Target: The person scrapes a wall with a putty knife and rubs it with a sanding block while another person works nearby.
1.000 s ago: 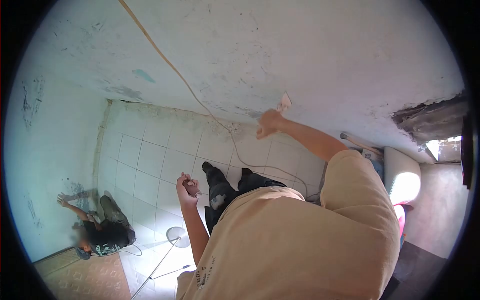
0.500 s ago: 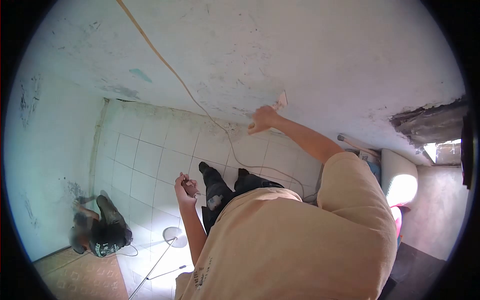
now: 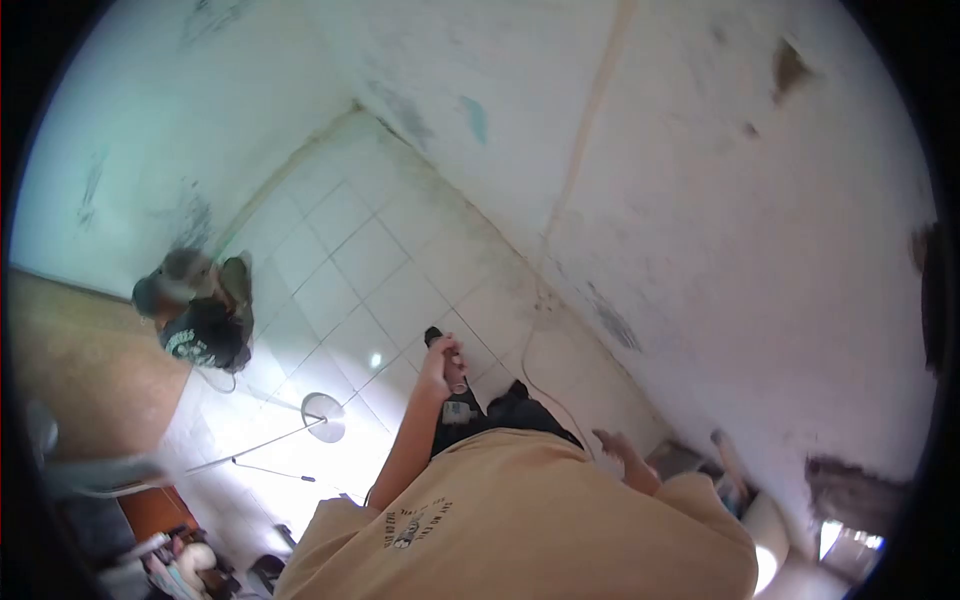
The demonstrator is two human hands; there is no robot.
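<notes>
My left hand (image 3: pixel 447 360) is raised in front of my legs, its fingers curled inward. Whatever it holds, if anything, I cannot make out. Low beside my right hip is my right hand (image 3: pixel 618 447), smeared by motion and partly cut off by my shirt (image 3: pixel 560 510). No scraper can be made out in it now. The scuffed white wall (image 3: pixel 680 260) rises beyond that hand, with dark marks near its foot.
Pale tiles (image 3: pixel 345 225) cover the floor. A lamp stand with a round base (image 3: pixel 323 417) is at my left. Farther left a person (image 3: pixel 205 315) crouches by the wall. A cable (image 3: pixel 532 365) runs down the wall onto the floor. Assorted items (image 3: pixel 185 570) lie at lower left.
My right hand, which held a scraper against the wall, has dropped down to my side. The view has turned, and my left hand appears farther right and in front of my legs.
</notes>
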